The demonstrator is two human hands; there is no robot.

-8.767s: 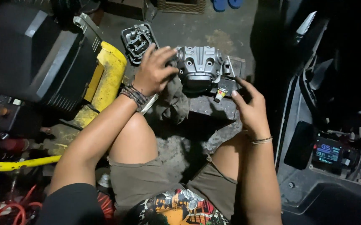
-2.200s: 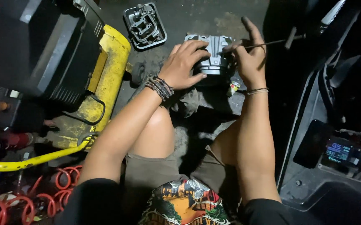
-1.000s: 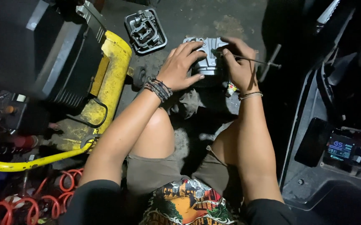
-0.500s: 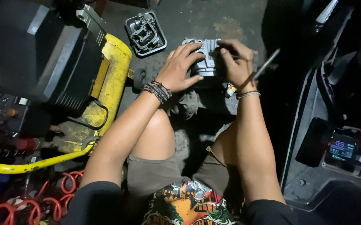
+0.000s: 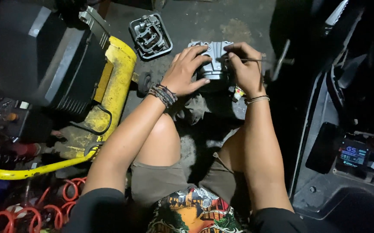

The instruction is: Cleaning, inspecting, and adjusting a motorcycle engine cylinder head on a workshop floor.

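A grey metal engine part (image 5: 213, 61) sits on a dirty rag (image 5: 192, 108) on the floor between my knees. My left hand (image 5: 187, 71) rests on its left side with fingers spread, steadying it. My right hand (image 5: 246, 69) is closed on a thin T-handle tool (image 5: 269, 61) whose shaft lies across the top of the part, the handle sticking out to the right.
A second metal engine cover (image 5: 150, 35) lies on the concrete further back. A yellow and black machine (image 5: 109, 86) stands at the left, with red coiled hose (image 5: 31, 207) at lower left. Dark scooter bodywork and a small battery (image 5: 354, 156) fill the right.
The tool in my right hand has swung from a slanted pose to lying level across the part. My left hand has stayed on the part.
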